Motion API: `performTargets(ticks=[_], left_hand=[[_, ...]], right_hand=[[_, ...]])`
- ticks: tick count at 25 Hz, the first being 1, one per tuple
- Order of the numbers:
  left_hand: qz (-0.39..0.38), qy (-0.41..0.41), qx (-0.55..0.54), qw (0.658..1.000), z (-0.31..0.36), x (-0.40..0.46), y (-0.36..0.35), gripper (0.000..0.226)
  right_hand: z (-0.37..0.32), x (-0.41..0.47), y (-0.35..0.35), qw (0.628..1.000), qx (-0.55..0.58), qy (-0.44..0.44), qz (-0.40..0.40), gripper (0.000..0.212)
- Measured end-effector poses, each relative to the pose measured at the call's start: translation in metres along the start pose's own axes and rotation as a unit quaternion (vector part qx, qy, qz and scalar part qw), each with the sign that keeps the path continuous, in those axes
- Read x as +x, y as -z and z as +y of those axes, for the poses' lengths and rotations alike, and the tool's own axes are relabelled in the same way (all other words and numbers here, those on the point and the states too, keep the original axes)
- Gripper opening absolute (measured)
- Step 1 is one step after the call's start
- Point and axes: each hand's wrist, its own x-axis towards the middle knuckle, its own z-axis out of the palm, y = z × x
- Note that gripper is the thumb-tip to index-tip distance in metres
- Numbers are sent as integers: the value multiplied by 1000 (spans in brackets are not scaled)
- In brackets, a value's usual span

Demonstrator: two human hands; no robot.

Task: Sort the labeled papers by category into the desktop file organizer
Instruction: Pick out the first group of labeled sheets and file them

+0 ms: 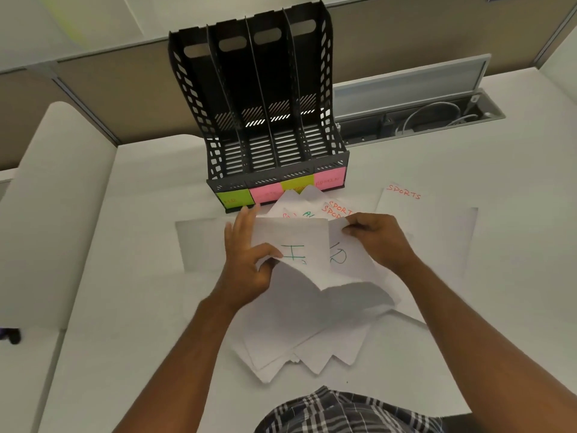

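Your checked shirt [346,410] fills the bottom edge, and both bare forearms reach forward from it over the white worktop [125,307].

Your left hand [246,260] pinches the left edge of a sheet [299,242] marked with a green "H", thumb in front, the other fingers spread behind it. Your right hand [381,239] grips the top corner of a second sheet [346,257] showing a green "R", fingers closed on the paper. Both sheets are lifted off the pile and overlap, the "H" sheet in front.

Under them lies a loose pile [296,339] of white papers, fanned out toward you. Behind your hands more papers poke up, two with "SPORTS" in red [337,210] and one with green letters partly hidden. A single sheet headed "SPORTS" [406,207] lies flat to the right, apart from the pile.

Just beyond the papers stands the black organizer [265,120] with four empty slots. Sticky notes run along its front: green [234,198], pink [267,193], green [298,184], pink [329,179]. The first reads "HR", the last "ADMIN"; the middle two are too covered to read.

A cable tray [421,117] sits open at the right rear of the worktop.
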Motion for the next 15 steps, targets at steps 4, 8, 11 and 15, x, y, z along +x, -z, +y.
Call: performTargets(ticks=[4, 8, 11, 15], left_hand=[[-20, -31, 91, 995, 4, 32, 15, 12], [-8, -42, 24, 999, 5, 10, 13, 12], [-39, 6, -22, 999, 0, -8, 2, 13], [-96, 63, 25, 993, -11, -14, -7, 13]], right_hand=[[1, 1, 8, 999, 7, 14, 52, 18], [11, 0, 14, 991, 12, -11, 130, 16], [18, -8, 11, 988, 41, -29, 145, 15], [26, -11, 6, 986, 58, -39, 150, 15]])
